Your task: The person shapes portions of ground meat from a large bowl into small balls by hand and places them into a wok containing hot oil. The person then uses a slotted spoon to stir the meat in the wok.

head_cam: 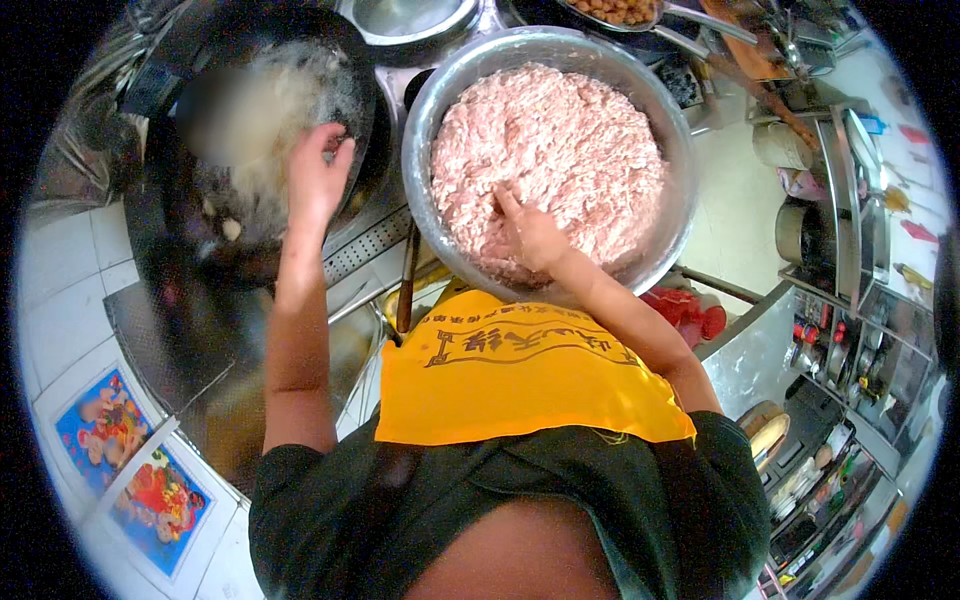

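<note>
A large metal basin [420,150] of pale pink minced meat [555,157] stands right before me. My right hand [536,236] is in the meat near the basin's front left, its fingertips pressed in and partly hidden. To the left is a big dark wok [157,225], where pale foam [307,67] and steam cover much of the hot liquid. A small pale lump [231,229] shows in its front part. Over the wok's right side hovers my left hand [321,169], thumb and fingers curled with a gap between them and nothing seen in it.
Browned balls fill a metal strainer [660,15] at the top right. Behind the wok and basin sits another metal bowl [409,19]. A wooden handle [406,300] sticks out towards my yellow apron [517,390]. Shelves [847,210] with pots line the right side.
</note>
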A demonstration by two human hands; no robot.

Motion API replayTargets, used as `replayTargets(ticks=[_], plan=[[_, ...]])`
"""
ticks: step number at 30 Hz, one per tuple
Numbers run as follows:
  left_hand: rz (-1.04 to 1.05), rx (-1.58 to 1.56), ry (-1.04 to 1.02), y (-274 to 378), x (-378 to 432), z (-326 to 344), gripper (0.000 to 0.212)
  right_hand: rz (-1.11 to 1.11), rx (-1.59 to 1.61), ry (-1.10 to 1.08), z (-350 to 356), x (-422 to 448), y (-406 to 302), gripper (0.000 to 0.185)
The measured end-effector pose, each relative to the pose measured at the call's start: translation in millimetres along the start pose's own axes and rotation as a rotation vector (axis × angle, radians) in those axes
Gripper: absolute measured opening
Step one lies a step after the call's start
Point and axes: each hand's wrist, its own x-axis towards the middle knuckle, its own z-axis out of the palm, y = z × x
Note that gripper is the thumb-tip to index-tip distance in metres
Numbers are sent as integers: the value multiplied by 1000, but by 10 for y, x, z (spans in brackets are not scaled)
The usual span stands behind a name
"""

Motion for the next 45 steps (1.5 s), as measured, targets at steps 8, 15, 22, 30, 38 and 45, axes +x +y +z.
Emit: replayTargets(ticks=[8, 15, 22, 30, 38, 45], plan=[[213, -415, -157, 662, -659, 394, 8, -268, 1054, 6, 23, 33, -9, 64], [35, -549, -325, 621, -825, 531, 13, -260, 801, 90, -311, 4, -2, 51], [-11, -615, -390, 584, -795, 590, 13, -168, 613, 131, -441, 33, -30, 77], [-90, -773, -361, 577, -855, 552, 12, -204, 1103, 29, -302, 205, -170, 31], [291, -391, -218, 1034, -743, 701, 30, -384, 471, 405, -210, 190, -58, 23], [249, -399, -522, 794, -599, 948, 22, -158, 323, 58, -375, 58, -139, 21]])
